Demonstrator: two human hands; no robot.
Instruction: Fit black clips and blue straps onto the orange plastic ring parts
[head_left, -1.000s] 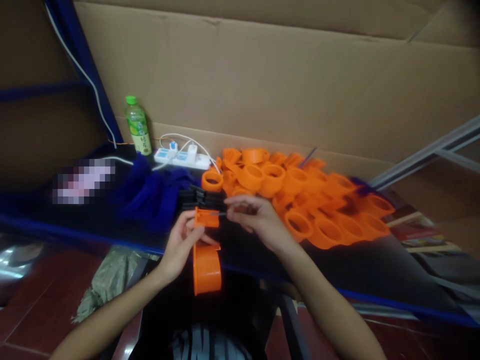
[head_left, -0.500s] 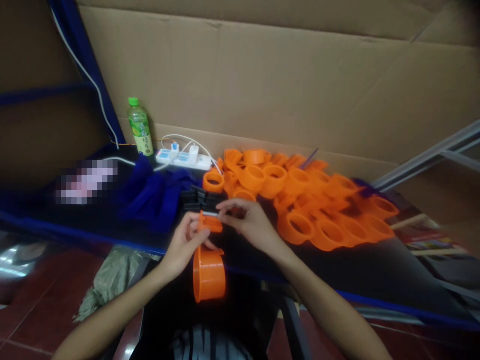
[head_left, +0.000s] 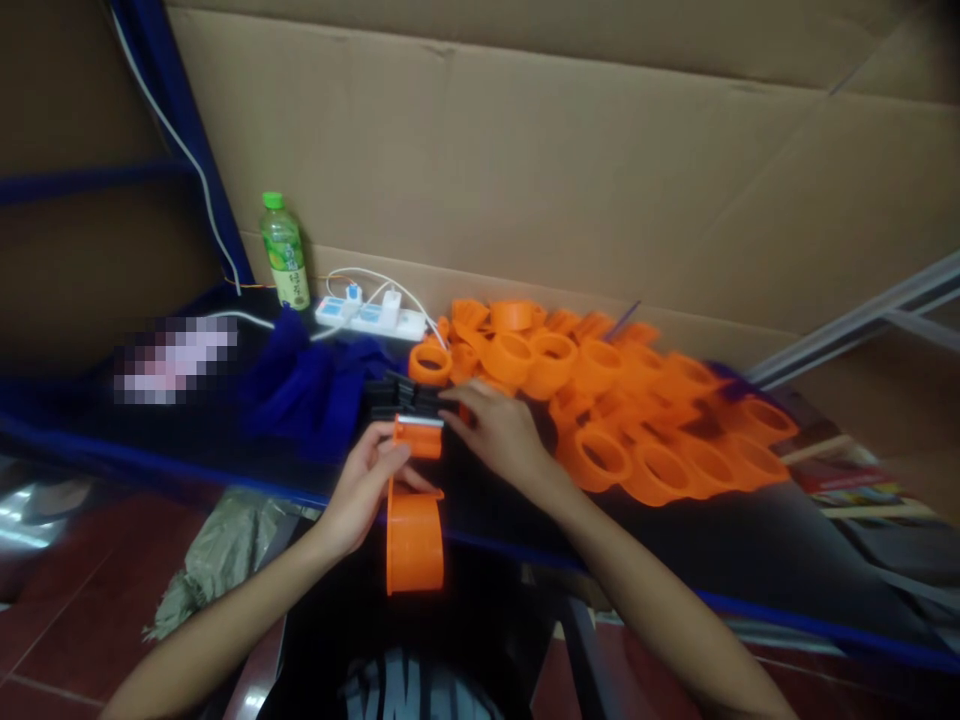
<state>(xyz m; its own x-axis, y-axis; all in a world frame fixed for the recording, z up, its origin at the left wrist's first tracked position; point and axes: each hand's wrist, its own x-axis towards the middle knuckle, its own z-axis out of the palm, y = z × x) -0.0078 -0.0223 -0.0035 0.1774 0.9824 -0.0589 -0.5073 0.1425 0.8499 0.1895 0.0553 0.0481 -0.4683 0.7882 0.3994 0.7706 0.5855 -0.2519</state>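
Note:
My left hand [head_left: 367,490] is closed around an orange plastic tape dispenser [head_left: 415,540], its wide ring hanging down below the fingers. A thin pale strip [head_left: 420,421] lies along the top edge of the dispenser's upper end. Just to the right of that end is my right hand [head_left: 499,430], with thumb and fingers apart and nothing visible in them. Right behind the dispenser sits a small heap of black pieces [head_left: 401,395], near the right fingertips.
Many more orange dispensers [head_left: 600,455] are piled on the right of the dark table [head_left: 675,550]. Blue cloth [head_left: 307,390] lies to the left. A white power strip [head_left: 371,315] and a green bottle [head_left: 285,255] stand at the back, before a cardboard wall [head_left: 487,160].
My right hand has come away from the strip on the dispenser and moved slightly up, its fingers parting. The left hand, still holding the dispenser, has shifted a little.

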